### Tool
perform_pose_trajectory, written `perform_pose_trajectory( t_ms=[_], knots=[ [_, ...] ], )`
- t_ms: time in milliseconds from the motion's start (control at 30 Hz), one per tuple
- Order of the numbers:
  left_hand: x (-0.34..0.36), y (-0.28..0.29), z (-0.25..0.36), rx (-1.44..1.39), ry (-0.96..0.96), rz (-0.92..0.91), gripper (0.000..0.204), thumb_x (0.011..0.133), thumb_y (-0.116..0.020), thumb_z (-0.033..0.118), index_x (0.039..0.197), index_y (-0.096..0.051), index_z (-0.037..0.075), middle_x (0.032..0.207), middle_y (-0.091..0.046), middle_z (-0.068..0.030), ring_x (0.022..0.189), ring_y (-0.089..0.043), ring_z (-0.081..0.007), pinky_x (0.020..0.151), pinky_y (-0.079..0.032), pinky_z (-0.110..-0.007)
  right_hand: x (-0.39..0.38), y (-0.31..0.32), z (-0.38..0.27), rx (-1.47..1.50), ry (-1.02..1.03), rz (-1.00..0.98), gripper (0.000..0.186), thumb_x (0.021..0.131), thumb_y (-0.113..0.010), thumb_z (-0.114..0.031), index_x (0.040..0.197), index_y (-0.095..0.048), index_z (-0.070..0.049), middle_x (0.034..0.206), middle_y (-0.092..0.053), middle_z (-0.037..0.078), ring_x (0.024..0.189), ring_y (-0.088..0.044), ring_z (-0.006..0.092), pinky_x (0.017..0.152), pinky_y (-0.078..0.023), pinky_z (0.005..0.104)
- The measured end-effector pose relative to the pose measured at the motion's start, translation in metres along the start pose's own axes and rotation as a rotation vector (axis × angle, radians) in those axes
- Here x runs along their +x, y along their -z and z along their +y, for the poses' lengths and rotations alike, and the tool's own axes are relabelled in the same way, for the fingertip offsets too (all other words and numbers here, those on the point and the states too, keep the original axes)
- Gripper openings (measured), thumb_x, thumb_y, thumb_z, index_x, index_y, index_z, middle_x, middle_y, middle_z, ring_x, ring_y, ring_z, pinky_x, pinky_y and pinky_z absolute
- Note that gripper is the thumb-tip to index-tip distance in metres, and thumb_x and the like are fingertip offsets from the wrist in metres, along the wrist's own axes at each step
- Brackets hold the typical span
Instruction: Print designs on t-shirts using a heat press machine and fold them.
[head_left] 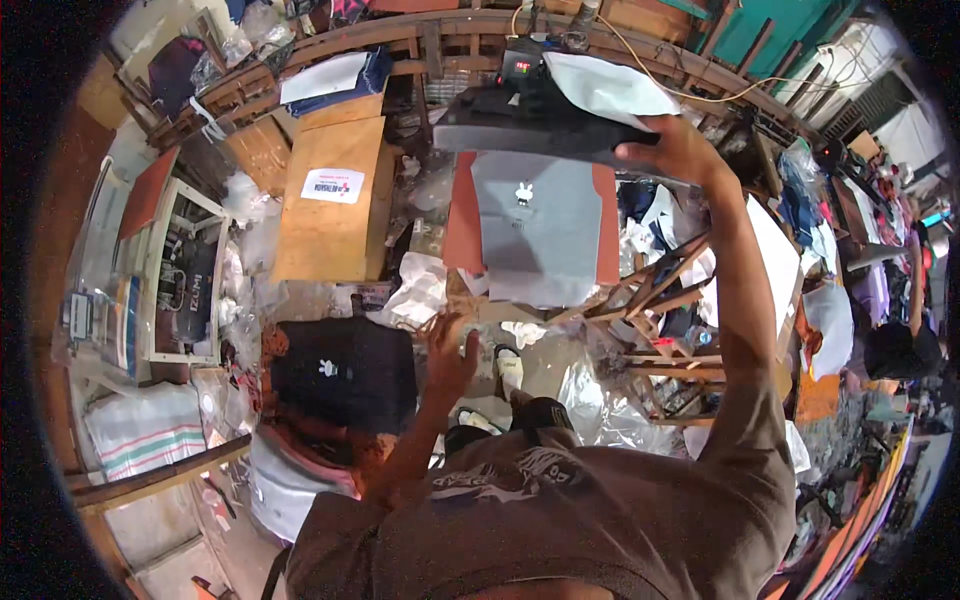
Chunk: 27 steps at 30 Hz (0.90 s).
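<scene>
At the back centre stands a heat press with a black upper plate and a small lit red display. My right hand reaches to the right end of that plate, its fingers bent around the edge. A white sheet lies on top of the press beside this hand. In front of the plate, a grey fabric piece with a small white rabbit print lies flat on a reddish-brown pad. My left hand hovers near the pad's front left corner, fingers apart, holding nothing.
On the left, a black fabric piece with a rabbit print lies over a stand. Behind it is a wooden box with folded dark fabric on top. Wooden slats and clear plastic are at right. Another person is at far right.
</scene>
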<state>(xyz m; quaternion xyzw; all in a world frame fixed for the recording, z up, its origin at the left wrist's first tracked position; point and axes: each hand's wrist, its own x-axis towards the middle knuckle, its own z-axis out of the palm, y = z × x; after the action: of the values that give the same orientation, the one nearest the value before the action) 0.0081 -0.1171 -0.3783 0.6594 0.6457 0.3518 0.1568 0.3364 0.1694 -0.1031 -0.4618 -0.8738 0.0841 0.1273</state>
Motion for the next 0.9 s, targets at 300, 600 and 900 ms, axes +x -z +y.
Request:
perform_pose_trajectory(
  t_ms=[300, 600, 900],
  knots=[
    [-0.04, 0.036, -0.015, -0.148, 0.098, 0.102, 0.031, 0.096, -0.057, 0.02, 0.119, -0.058, 0.0, 0.119, -0.063, -0.0183, 0.109, -0.062, -0.0329, 0.1, -0.043, -0.044, -0.084, 0.005, -0.125, 0.387, 0.151, -0.092, 0.022, 0.094, -0.066, -0.022, 0.099, -0.072, -0.001, 0.084, -0.073, 0.011, 0.074, -0.065, 0.0132, 0.067, -0.049, 0.0324],
    [0.027, 0.036, -0.002, -1.352, 0.442, -0.079, 0.064, 0.101, -0.036, 0.056, 0.142, -0.045, 0.008, 0.133, -0.057, -0.0098, 0.122, -0.052, -0.0225, 0.1, -0.041, -0.037, -0.128, -0.094, -0.178, 1.133, -0.243, -0.558, 0.033, 0.094, -0.067, -0.034, 0.09, -0.069, -0.002, 0.075, -0.062, -0.002, 0.072, -0.053, 0.0072, 0.065, -0.044, 0.0281],
    [0.093, -0.041, 0.009, -1.52, 0.922, -0.366, 0.045, 0.093, -0.064, 0.044, 0.125, -0.059, 0.012, 0.1, -0.067, 0.0013, 0.085, -0.063, -0.0114, 0.077, -0.051, -0.032, -0.064, -0.217, -0.007, 1.213, -0.419, -0.223, 0.026, 0.093, -0.068, -0.028, 0.104, -0.069, -0.005, 0.076, -0.058, -0.003, 0.062, -0.046, 0.005, 0.054, -0.035, 0.0227]
  ],
)
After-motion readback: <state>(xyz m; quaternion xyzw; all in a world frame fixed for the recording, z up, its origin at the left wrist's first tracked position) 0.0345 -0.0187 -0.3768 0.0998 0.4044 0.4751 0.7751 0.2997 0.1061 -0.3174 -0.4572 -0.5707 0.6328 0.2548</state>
